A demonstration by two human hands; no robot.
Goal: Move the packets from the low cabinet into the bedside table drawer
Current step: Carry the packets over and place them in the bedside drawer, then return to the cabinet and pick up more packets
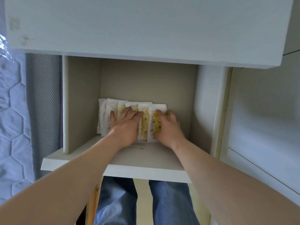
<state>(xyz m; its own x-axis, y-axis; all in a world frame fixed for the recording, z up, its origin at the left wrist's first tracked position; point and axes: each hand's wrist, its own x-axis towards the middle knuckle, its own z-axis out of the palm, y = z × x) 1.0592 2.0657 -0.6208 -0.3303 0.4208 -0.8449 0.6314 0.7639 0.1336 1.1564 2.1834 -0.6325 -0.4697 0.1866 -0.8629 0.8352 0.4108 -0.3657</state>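
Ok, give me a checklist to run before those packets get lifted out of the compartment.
1. Contact of the left hand with the packets: ok, it lies flat on the left part of the row.
2. Hold of the right hand: ok, its fingers curl over the rightmost packets.
3. The packets gathered into one stack: not ok, they are fanned and overlapping.
4. Every packet under a hand: not ok, the leftmost ones lie outside the left hand.
5. The compartment open at the front: ok.
6. The drawer open and ready: cannot tell, it is not in view.
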